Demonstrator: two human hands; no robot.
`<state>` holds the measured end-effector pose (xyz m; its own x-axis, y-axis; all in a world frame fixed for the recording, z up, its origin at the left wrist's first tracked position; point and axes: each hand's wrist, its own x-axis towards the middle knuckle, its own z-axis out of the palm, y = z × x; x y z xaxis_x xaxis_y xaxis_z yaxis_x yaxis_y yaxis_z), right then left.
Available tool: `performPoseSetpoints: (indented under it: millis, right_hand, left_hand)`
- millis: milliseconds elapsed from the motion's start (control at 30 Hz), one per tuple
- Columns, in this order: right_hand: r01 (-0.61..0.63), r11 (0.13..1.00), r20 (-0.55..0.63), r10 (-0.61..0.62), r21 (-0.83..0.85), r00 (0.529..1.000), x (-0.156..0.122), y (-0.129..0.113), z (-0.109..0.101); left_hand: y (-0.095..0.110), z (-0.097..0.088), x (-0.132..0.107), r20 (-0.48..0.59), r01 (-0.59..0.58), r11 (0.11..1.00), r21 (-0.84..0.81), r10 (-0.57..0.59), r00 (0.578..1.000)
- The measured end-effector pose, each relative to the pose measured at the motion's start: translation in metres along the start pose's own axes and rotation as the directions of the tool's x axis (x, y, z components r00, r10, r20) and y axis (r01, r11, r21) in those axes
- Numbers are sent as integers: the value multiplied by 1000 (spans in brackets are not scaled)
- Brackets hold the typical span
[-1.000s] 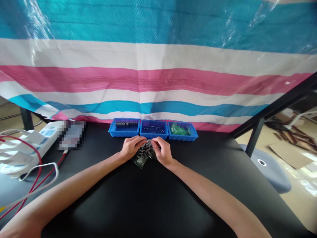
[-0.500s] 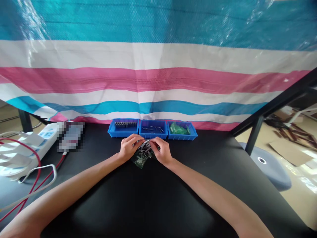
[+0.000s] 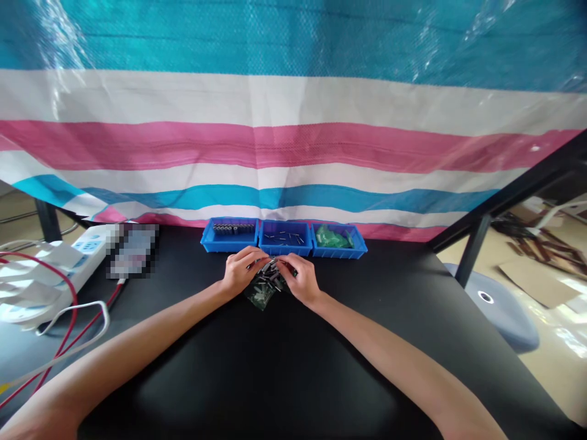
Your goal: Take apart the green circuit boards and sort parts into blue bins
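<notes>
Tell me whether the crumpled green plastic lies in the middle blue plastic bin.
No, the crumpled green plastic lies in the rightmost blue plastic bin, beside the middle bin.

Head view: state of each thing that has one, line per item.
Left hand: fingers bent, fingertips at the metal pieces
Right hand: same; grip unclear
Metal pieces: loose heap
Greenish bag: on table, pieces in or on it, can't tell
Left bin: open, dark cylinders lined up
Middle bin: open, thin pins scattered
Right bin: open, crumpled green plastic inside
Striped sheet: hanging, creased
</notes>
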<state>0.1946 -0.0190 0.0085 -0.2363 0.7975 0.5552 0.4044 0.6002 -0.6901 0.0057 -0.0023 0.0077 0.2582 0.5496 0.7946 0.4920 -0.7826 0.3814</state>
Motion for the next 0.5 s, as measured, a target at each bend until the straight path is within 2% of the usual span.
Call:
performPoseSetpoints:
  millis: [500]
  right_hand:
    - [-38,999,-19,39,12,999,-1,-1,-1]
  left_hand:
    - [-2,1,-1,17,7,1000,5,-7,1000]
